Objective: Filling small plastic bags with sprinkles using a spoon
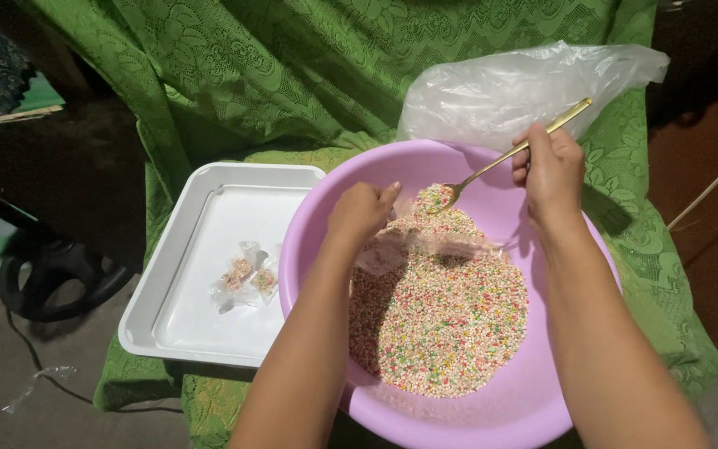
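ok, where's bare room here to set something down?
Most of the white tray is bare: its near half and left side, around the small filled packets. The pink basin is crowded: coloured beads, left hand, and right hand holding the spoon.

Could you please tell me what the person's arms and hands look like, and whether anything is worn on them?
Both forearms are bare as far as the picture shows; no sleeves reach into view. The left hand and right hand wear no gloves, and no rings, bracelets or watch are visible. The one fingernail that shows clearly, on the left hand, looks short and unpainted.
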